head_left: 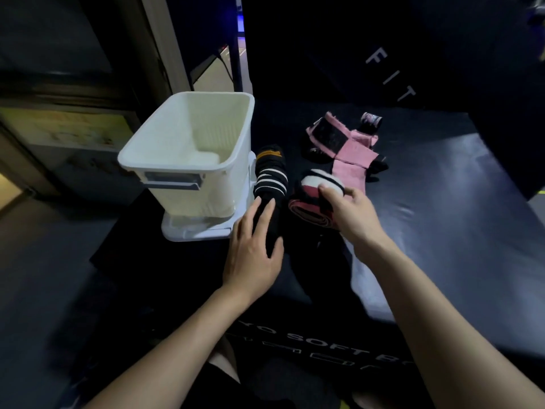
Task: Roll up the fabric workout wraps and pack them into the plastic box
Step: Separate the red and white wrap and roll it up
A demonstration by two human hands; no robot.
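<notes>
Box: the white plastic box [188,149] stands open at the left on its lid [194,231], on the black padded mat [442,202].
Striped wrap: a black wrap [269,178] with white and orange stripes lies just right of the box.
Left hand: the left hand [253,255] rests on this wrap's near end, fingers straight and slightly spread.
Rolled wrap: a pink, white and black roll [312,199] sits beside it.
Right hand: the right hand [351,211] grips the roll, fingers curled over it.
Loose wraps: pink-and-black wraps [342,143] lie unrolled farther back.

One white plastic box [188,149] here, four wraps out: one black striped wrap [269,175], one red-and-white roll [312,199], one pink-and-black wrap [345,146], one small rolled wrap [371,119]. Two hands in.
</notes>
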